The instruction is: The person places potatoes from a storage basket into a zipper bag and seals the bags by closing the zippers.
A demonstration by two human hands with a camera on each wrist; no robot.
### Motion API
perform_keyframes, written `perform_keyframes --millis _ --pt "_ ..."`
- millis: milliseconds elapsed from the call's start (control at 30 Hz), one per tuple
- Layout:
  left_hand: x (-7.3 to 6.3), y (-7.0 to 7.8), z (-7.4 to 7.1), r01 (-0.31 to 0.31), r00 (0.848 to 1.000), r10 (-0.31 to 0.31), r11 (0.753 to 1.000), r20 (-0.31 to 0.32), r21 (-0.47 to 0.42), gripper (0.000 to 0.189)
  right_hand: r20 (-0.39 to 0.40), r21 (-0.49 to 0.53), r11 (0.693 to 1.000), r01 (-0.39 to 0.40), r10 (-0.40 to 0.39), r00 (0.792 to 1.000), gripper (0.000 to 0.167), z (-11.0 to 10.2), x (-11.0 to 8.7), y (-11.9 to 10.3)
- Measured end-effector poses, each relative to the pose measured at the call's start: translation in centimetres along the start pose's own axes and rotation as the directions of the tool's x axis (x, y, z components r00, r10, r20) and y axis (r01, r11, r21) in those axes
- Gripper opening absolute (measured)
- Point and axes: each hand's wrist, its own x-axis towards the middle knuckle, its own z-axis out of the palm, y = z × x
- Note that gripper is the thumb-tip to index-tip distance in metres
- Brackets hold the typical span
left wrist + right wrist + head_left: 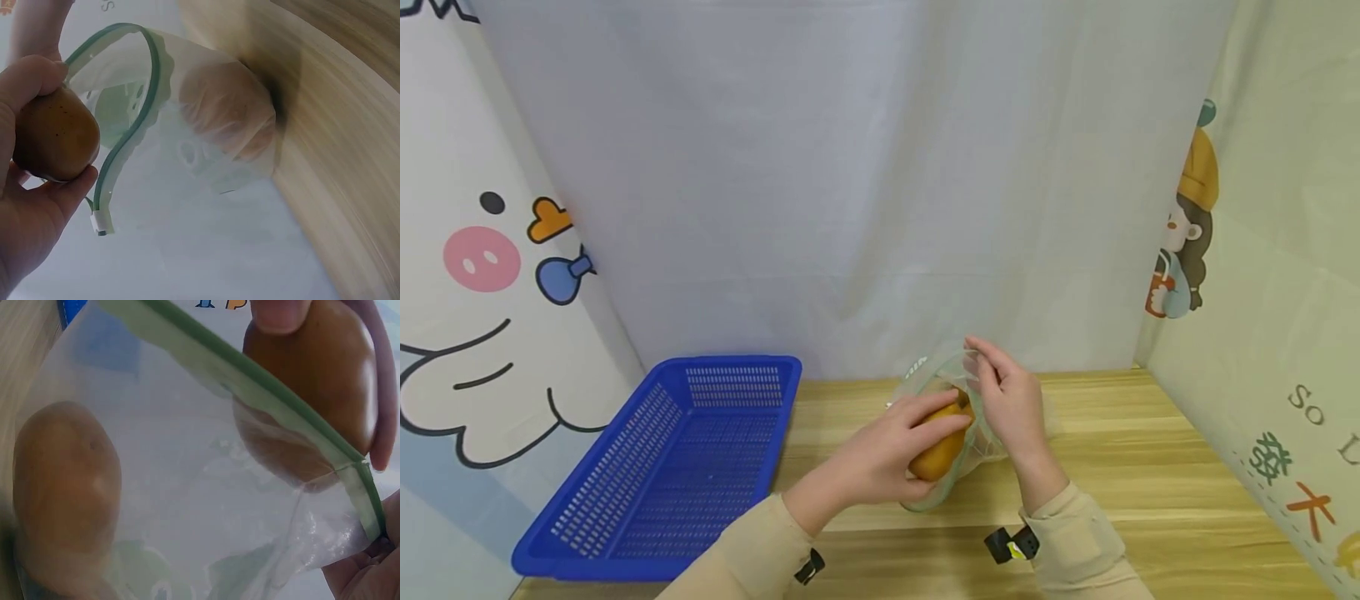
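My left hand (pixel 891 450) grips a smooth orange-brown oval (pixel 59 134), mango-like, with small dark specks; its exact kind is unclear. It sits at the mouth of a clear zip bag (pixel 153 81) with a green rim and a white slider. In the right wrist view the lower part of this oval (pixel 325 362) shows through the film. My right hand (pixel 1011 404) pinches the bag's rim at its far side and keeps the mouth spread. A similar brownish oval (pixel 69 487) lies inside the bag, near its bottom.
A blue plastic basket (pixel 782 417) with slotted walls stands on the left of the wooden table (pixel 1150 467). Behind the table hangs a pale curtain (pixel 850 192). Printed cloth panels stand on the left and right sides.
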Motion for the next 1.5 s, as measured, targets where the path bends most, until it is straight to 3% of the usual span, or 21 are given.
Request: perform_keyframes --millis 300,500,767,1200,1367,1500 --pt "1.1 -0.3 0.5 0.028 0.998 -0.033 0.994 0.050 0.102 0.075 -0.009 -0.002 1.000 -0.015 0.015 1.000 0.032 -0.2 0.0 -0.1" --pt "1.6 -0.8 0.9 -0.025 0.999 0.018 0.983 0.043 0.180 0.077 -0.003 -0.009 1.000 -0.014 0.014 1.000 0.032 -0.3 0.0 -0.3" --pt "1.8 -1.8 1.6 -0.115 0.991 0.126 0.966 -0.037 0.230 0.059 -0.018 -0.016 1.000 0.010 -0.010 1.000 0.032 -0.6 0.2 -0.4" --pt "1.4 -1.7 1.8 -0.086 0.986 0.112 0.975 -0.123 0.206 0.047 -0.014 0.009 1.000 0.004 -0.004 1.000 0.032 -0.7 0.3 -0.4" --pt "1.1 -1.0 1.4 -0.095 0.970 0.133 0.978 -0.205 0.186 0.044 -0.023 0.007 1.000 0.014 -0.014 1.000 0.031 -0.6 0.3 -0.3" --pt "0.9 -0.7 0.9 -0.067 0.958 0.115 0.980 -0.264 0.187 0.044 -0.018 0.016 1.000 0.011 -0.011 1.000 0.031 -0.6 0.3 -0.4"
